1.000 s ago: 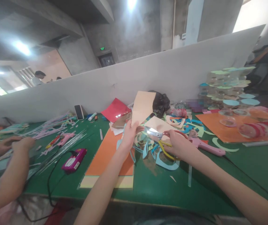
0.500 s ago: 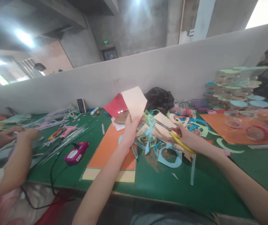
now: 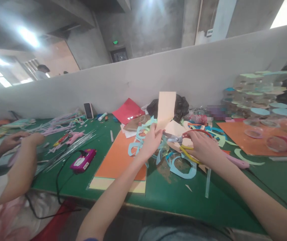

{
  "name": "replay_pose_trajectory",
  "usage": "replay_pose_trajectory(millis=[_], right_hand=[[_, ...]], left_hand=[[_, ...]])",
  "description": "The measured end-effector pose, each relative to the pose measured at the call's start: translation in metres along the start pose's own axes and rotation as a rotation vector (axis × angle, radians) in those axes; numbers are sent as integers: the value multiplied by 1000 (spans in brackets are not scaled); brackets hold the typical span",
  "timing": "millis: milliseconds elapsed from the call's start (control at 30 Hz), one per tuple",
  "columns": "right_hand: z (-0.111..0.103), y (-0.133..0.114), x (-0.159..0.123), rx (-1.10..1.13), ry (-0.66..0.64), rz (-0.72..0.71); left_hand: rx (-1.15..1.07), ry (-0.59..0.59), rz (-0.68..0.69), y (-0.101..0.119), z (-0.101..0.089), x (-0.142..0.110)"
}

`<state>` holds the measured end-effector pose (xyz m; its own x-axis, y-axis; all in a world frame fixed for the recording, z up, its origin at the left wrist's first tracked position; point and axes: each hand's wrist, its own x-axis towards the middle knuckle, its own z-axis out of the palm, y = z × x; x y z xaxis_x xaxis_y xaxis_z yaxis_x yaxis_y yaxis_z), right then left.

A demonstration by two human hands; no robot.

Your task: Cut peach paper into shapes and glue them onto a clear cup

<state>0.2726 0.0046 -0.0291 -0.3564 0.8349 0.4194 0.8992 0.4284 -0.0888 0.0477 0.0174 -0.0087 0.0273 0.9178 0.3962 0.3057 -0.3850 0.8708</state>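
My left hand [image 3: 153,140] pinches the lower end of a cream sheet of paper [image 3: 167,106], which stands upright above the scraps. In my right hand [image 3: 202,145] are scissors [image 3: 187,152] with red and yellow handles; their blades point left, close to the paper's lower edge and my left fingers. Whether the blades touch the paper I cannot tell. Under both hands lies a heap of paper offcuts, among them a blue ring-shaped cutout [image 3: 183,175] and another cream piece [image 3: 175,128].
Orange sheets [image 3: 120,157] lie left of the scraps. A magenta box [image 3: 83,161] with a black cable sits farther left, near a co-worker's hands [image 3: 24,140]. A black plastic bag [image 3: 182,108] rests by the partition. Stacked clear cups with paper discs [image 3: 256,88] stand right. A pink glue gun [image 3: 236,162] lies behind my right wrist.
The cream paper has swung to the right and turned narrower to the view, along with my left hand. My right hand's scissors have come nearer to it, with the blades turned more level.
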Motion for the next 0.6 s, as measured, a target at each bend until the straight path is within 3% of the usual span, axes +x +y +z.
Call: replay_pose_trajectory(millis=[233, 467, 600], right_hand=[[3, 3, 1, -15, 16, -16], [6, 6, 1, -14, 72, -18], [9, 5, 6, 3, -3, 26]], left_hand=[[140, -17, 66, -1, -4, -2], [315, -223, 217, -2, -4, -4], [345, -294, 295, -4, -4, -3]])
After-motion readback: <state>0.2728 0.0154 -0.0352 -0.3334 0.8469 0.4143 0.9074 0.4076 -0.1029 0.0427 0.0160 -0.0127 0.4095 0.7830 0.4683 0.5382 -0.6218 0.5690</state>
